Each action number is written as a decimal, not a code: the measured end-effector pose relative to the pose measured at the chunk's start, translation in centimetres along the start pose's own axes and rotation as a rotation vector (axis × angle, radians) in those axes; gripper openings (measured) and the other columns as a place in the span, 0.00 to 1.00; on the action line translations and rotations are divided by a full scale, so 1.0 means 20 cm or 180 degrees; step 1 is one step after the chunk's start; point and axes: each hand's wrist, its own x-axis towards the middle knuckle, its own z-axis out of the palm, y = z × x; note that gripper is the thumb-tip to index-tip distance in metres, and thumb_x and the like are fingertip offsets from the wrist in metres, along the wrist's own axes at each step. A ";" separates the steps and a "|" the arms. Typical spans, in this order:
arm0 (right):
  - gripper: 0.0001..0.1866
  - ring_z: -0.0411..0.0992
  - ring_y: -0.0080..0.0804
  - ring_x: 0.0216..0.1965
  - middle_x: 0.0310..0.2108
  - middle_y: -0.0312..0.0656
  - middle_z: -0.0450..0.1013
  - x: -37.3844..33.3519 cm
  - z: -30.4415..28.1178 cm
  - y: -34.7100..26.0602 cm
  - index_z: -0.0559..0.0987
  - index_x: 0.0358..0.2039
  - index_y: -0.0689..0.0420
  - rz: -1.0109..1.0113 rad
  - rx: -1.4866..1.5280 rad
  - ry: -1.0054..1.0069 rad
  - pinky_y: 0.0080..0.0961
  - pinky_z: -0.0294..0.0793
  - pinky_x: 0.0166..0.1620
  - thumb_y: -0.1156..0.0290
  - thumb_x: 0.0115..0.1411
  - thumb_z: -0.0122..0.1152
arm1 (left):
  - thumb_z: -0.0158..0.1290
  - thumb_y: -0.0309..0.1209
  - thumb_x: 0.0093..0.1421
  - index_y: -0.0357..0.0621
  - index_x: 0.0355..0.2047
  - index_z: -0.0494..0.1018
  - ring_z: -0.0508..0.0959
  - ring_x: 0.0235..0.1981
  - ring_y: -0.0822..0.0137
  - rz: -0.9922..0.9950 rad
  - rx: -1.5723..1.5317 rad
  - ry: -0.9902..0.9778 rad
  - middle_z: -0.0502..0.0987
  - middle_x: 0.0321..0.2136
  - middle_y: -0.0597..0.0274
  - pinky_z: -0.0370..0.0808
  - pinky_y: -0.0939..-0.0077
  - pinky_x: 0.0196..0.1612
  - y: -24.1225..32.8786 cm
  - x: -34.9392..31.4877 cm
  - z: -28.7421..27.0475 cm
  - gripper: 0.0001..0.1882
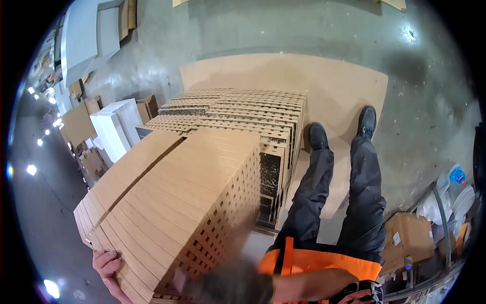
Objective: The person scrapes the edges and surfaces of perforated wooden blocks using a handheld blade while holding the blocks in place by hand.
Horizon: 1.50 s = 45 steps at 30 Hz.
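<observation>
Our left hand (107,264), fingers bent, holds the near left end of a long brown stack of slotted cardboard (167,187) stretching ahead and rightward, while our right hand (228,283), by its right side, is too blurry to tell.

Obstacle, centre: bundle of slotted cardboard (172,177), spanning lower left to middle. Obstacle, beyond: second cardboard stack (253,109). Obstacle, right: person's legs (363,172); narrow gap between stack and legs. Open passage: over flat cardboard sheet (344,83) and concrete floor (420,152), upper right.
</observation>
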 end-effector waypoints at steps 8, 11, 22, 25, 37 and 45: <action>0.16 0.80 0.38 0.30 0.39 0.49 0.79 -0.03 0.02 -0.03 0.77 0.52 0.60 0.0039 0.0051 0.0114 0.31 0.81 0.30 0.62 0.75 0.49 | 0.44 0.37 0.73 0.43 0.42 0.66 0.65 0.63 0.54 0.0147 0.0401 -0.0049 0.69 0.52 0.52 0.54 0.54 0.70 0.00 -0.01 -0.04 0.10; 0.16 0.80 0.39 0.29 0.38 0.50 0.79 0.00 0.02 0.00 0.77 0.52 0.60 0.0124 0.0072 0.0219 0.32 0.81 0.30 0.62 0.75 0.49 | 0.55 0.32 0.65 0.43 0.45 0.66 0.66 0.62 0.53 0.0189 0.0327 0.0008 0.69 0.52 0.53 0.56 0.54 0.69 -0.05 -0.04 -0.07 0.12; 0.15 0.80 0.44 0.29 0.38 0.53 0.78 -0.09 0.11 0.07 0.79 0.51 0.59 0.0591 0.1213 0.1693 0.36 0.79 0.30 0.63 0.74 0.52 | 0.55 0.29 0.65 0.46 0.44 0.65 0.67 0.63 0.54 0.0340 0.1094 -0.0152 0.70 0.53 0.55 0.56 0.52 0.70 -0.15 -0.07 -0.19 0.11; 0.15 0.80 0.45 0.28 0.38 0.54 0.78 0.00 0.16 0.39 0.79 0.51 0.59 0.1414 0.0889 0.2499 0.37 0.79 0.30 0.63 0.73 0.53 | 0.52 0.30 0.67 0.46 0.42 0.65 0.67 0.63 0.53 0.0382 0.1058 -0.0013 0.71 0.52 0.56 0.55 0.51 0.71 -0.14 -0.04 -0.16 0.08; 0.15 0.79 0.56 0.38 0.37 0.53 0.80 0.12 0.09 0.61 0.80 0.51 0.56 0.1295 0.0352 0.1375 0.46 0.79 0.41 0.70 0.66 0.56 | 0.51 0.32 0.68 0.46 0.42 0.67 0.68 0.61 0.54 0.0803 0.1134 -0.0178 0.72 0.50 0.56 0.56 0.50 0.70 -0.13 0.04 -0.14 0.07; 0.25 0.73 0.29 0.23 0.25 0.38 0.75 0.08 -0.36 -0.05 0.64 0.66 0.62 0.3175 0.5500 0.0066 0.30 0.73 0.25 0.65 0.73 0.47 | 0.49 0.34 0.68 0.46 0.42 0.68 0.69 0.60 0.54 0.0920 0.1177 -0.0169 0.73 0.50 0.56 0.57 0.50 0.70 -0.11 0.06 -0.13 0.07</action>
